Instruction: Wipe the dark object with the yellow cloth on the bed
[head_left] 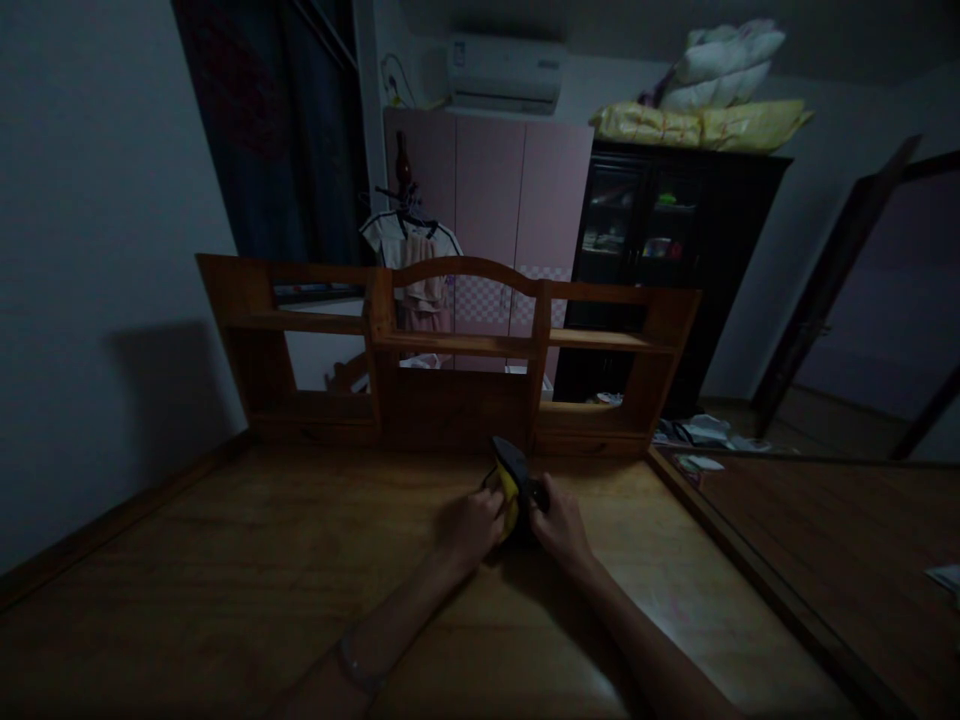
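Near the headboard a dark clothes iron [511, 458] is held with its pointed tip up and its flat face turned left. The fingers of my right hand [561, 522] are closed round its dark handle on the right side. My left hand [477, 522], fingers bent and closed, presses a yellow cloth [509, 492] against the flat face. Dim light and my hands hide the lower part of the iron, and I cannot tell whether it touches the wooden boards [337, 560] beneath.
A wooden headboard with shelves [461, 345] stands just beyond my hands. To the right runs a raised wooden side rail [750, 560]. Behind are a pink wardrobe [487, 190], a black cabinet [675, 230] and hanging clothes [420, 265]. A white wall [112, 250] rises at left.
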